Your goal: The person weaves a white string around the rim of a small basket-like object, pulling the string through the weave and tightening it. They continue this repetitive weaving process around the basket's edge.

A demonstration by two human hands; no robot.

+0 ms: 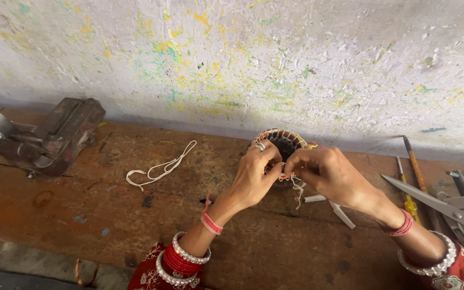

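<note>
Between both hands' fingers (291,161), wrapped ring (283,140)

Both hands (291,174) pinching threads on round woven piece (284,142), wooden bench (135,225), vise (55,137)

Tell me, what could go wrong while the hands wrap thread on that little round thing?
1. Both hands, left hand and right hand, pinch the thread at the small round ring; a slip might loosen the wrapping.
2. The thread's frayed end dangles below the fingers and could snag.
3. Large metal shears lie open near the right forearm; a careless elbow move might meet the blades.
</note>
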